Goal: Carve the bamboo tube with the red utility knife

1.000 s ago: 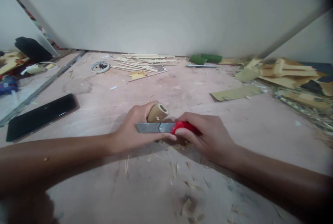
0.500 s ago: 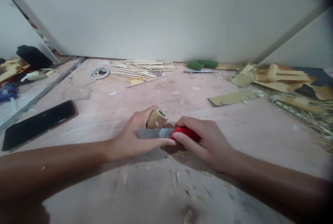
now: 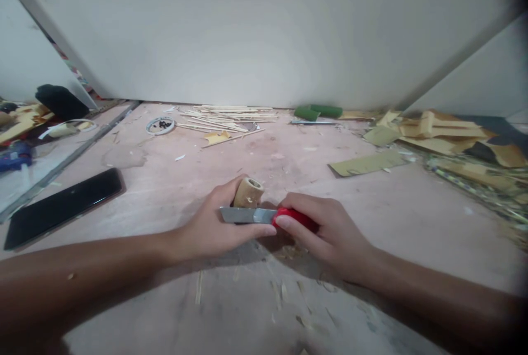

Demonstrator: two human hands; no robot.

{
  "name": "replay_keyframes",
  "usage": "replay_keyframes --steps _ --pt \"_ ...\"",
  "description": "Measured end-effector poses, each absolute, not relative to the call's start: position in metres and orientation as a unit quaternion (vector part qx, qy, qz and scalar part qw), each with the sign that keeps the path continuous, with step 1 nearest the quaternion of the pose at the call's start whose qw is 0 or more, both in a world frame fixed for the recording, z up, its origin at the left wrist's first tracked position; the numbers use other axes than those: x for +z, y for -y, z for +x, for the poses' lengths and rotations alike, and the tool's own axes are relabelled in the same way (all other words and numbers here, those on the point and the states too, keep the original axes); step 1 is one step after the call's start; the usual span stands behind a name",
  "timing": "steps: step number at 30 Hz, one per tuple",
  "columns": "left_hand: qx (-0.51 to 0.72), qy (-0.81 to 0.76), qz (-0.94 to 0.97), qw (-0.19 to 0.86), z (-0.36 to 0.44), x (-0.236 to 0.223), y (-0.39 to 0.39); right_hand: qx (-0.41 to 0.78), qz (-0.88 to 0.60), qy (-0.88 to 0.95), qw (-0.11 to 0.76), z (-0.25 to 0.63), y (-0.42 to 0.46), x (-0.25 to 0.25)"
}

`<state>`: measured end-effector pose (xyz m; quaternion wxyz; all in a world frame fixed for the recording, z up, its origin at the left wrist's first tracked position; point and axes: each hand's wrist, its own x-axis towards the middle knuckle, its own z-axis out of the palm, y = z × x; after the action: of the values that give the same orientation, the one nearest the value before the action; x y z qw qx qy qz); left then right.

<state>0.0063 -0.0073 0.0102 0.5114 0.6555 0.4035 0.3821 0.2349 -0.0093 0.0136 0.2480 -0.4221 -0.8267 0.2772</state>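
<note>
Left hand (image 3: pixel 210 224): grip wrapped round the tan tube (image 3: pixel 247 194), which I had near the middle of the view, hollow end up and tilted, low over the table (image 3: pixel 289 165). Right hand (image 3: pixel 330 231): grip clenched on the knife (image 3: pixel 295 218), red handle in the fist, blade (image 3: pixel 241 215) pointing left across the near side of the tube. Couldn't confirm edge contact; left thumb (image 3: pixel 258 231) sat just below the blade, and I couldn't tell if it touched. My read on the step: shaving the tube's outside, mid-job, given the loose flecks on its wall and the shavings (image 3: pixel 198 288) on the table nearer me. Next move, in my judgement, called for a shallow blade angle, a firm left hold and a light, controlled push; too steep and the edge could have dug in or skipped toward the thumb. Phone (image 3: pixel 64 207) lay off to the left, thin sticks (image 3: pixel 229 118) at the back, flat strip (image 3: pixel 367 163) to the right, all well apart from the blade.
</note>
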Motion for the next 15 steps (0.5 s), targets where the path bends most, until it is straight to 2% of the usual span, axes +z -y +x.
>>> replay_keyframes --steps 8,15 --pt "0.403 -0.384 0.675 0.484 0.0055 0.0164 0.0055 0.277 -0.437 0.822 0.238 0.2343 0.0098 0.0133" --pt "0.371 -0.395 0.662 0.517 0.0042 0.0163 0.0067 0.277 -0.426 0.828 0.236 0.2340 0.0091 0.0145"
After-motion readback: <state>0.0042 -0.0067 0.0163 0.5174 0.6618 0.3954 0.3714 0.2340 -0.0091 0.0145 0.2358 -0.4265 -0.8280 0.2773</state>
